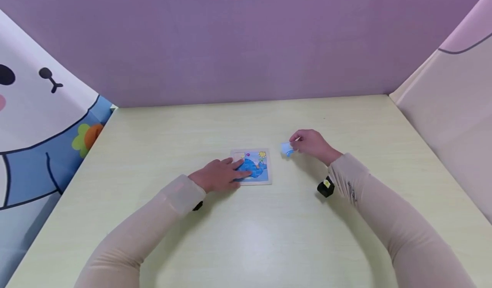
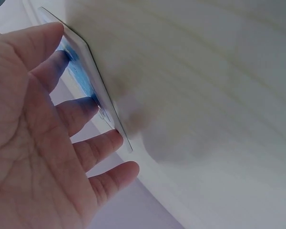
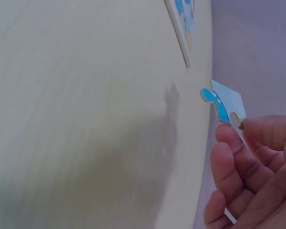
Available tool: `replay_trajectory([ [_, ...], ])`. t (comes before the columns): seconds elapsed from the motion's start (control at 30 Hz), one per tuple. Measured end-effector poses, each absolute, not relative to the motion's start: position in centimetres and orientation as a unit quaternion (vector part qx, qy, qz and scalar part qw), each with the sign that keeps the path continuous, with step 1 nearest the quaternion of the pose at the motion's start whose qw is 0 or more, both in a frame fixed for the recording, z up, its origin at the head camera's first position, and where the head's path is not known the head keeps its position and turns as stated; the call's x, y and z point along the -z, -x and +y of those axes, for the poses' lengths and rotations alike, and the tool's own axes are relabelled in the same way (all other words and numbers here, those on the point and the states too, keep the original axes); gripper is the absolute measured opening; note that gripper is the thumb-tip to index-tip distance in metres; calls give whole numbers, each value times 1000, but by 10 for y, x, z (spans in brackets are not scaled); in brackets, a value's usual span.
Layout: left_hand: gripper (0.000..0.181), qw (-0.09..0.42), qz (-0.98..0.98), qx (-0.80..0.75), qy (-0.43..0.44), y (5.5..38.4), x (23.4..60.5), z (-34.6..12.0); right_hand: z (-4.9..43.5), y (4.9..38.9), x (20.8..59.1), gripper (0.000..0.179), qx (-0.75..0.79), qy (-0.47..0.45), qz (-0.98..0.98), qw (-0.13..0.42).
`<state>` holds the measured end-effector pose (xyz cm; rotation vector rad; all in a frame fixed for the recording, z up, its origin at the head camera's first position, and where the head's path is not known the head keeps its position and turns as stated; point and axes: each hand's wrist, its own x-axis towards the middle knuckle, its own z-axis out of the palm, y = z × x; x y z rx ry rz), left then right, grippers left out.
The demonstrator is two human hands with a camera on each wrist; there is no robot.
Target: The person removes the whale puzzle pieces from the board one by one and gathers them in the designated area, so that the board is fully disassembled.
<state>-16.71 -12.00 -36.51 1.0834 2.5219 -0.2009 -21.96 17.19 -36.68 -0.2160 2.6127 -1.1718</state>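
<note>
A small square jigsaw puzzle (image 1: 258, 173) in a pale frame lies on the table, with a blue whale and a yellow sun on it. Its upper left corner shows a bare, pale gap. My left hand (image 1: 220, 175) rests on the puzzle's left side, its fingers spread and fairly straight across the picture. To the right of the frame, my right hand (image 1: 310, 144) pinches a light blue puzzle piece (image 3: 229, 102) between thumb and fingertips. The piece has a darker blue patch and a rounded knob, and is held above the table.
The pale wooden table (image 1: 246, 236) reaches back to a purple wall panel (image 1: 246, 44). A printed cartoon cloth (image 1: 42, 108) hangs at the left, and a pale panel (image 1: 453, 104) stands at the right. A black wrist camera (image 1: 326, 187) sits under the right sleeve.
</note>
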Motion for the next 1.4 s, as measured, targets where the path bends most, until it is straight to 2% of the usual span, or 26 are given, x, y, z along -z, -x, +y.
replay_trajectory([
  [0.33,51,206,903,59,-373,168,364,-116,193,219,366,22,415,56,899,131],
  [0.77,52,211,906,72,-359,168,363,-114,205,219,362,19,340,87,931,101],
  [1.4,53,244,907,78,-333,168,362,-111,228,221,361,23,352,61,927,116],
])
